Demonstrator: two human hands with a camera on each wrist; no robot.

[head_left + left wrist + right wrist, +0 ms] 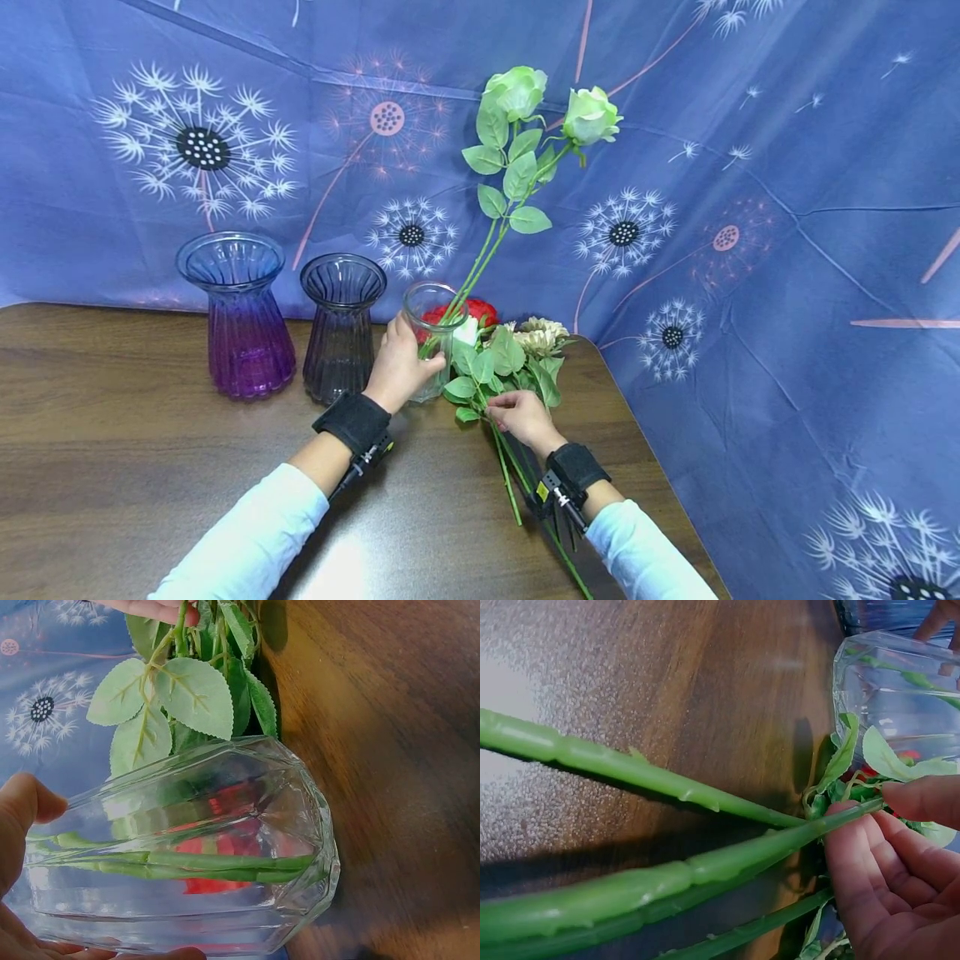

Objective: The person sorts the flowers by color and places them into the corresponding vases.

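Though narrow, right grip [525,418] round stem [810,829].

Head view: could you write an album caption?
Left grip holds a clear ribbed glass vase with two pale-green roses; right grip pinches a slender green stem.

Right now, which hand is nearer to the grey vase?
Left. The left hand is beside the grey vase, gripping the clear vase; the right hand pinches a stem farther right.

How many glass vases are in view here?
3: a blue-to-purple vase at the head view's left, a smoky dark vase beside it, and a clear vase right of that, gripped by the left hand. None appears hidden.
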